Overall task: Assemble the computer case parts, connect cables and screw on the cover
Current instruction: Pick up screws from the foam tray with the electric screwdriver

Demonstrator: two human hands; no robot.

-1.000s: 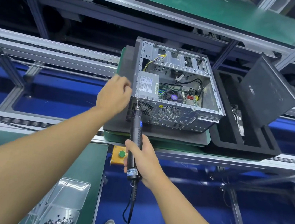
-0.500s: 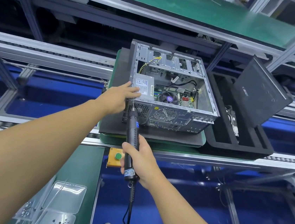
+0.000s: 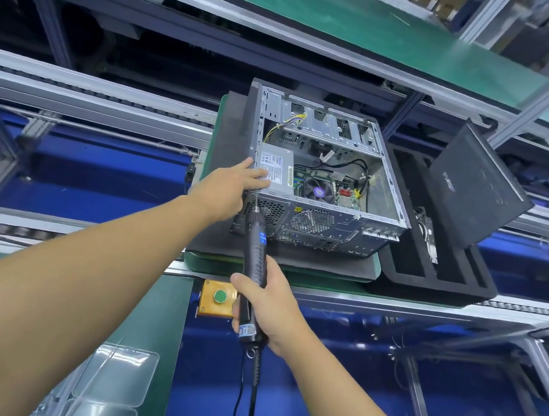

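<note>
**Left hand goes flat on the power supply, driver at the rear panel**

Nearest me, at lower centre of the frame, my right hand (image 3: 268, 309) grasps the electric screwdriver (image 3: 255, 257), whose bit is against the upper left corner of the rear panel of the computer case (image 3: 339, 229). Just beyond, my left hand (image 3: 230, 189), curled over the case corner 1 second ago, now lies with fingers straight, pressing on the power supply (image 3: 276, 168) inside the case's near left corner. I read this as bracing the unit for a rear screw. The case sits open side up on the dark mat (image 3: 311, 260) at frame centre. Farther right, 1 cover (image 3: 473, 189) leans in the foam tray (image 3: 429, 280), not yet fitted.
</note>
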